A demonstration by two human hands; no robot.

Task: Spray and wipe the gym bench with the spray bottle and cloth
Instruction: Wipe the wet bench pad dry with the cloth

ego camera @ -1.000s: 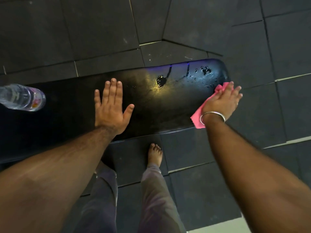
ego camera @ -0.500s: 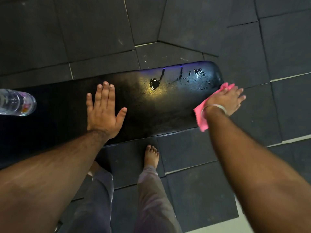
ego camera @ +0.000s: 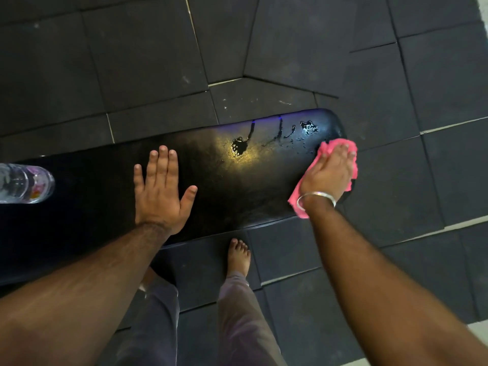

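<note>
A long black padded gym bench (ego camera: 232,191) runs from left to right across the view. Wet patches and drips (ego camera: 239,146) shine on its right part. My right hand (ego camera: 328,171) presses a pink cloth (ego camera: 299,204) flat against the bench's right end, fingers spread over it. My left hand (ego camera: 161,191) lies flat and open on the middle of the bench, palm down, holding nothing. A clear plastic bottle (ego camera: 25,184) stands on the bench at the far left edge of the view, apart from both hands.
Dark rubber floor tiles (ego camera: 290,48) surround the bench. My bare foot (ego camera: 239,256) and trouser legs (ego camera: 243,313) are just in front of the bench's near edge. A pale floor strip (ego camera: 478,326) shows at the lower right.
My right hand with the pink cloth has shifted slightly along the bench's right end, now lying more over the pad. The left hand has stayed flat in place.
</note>
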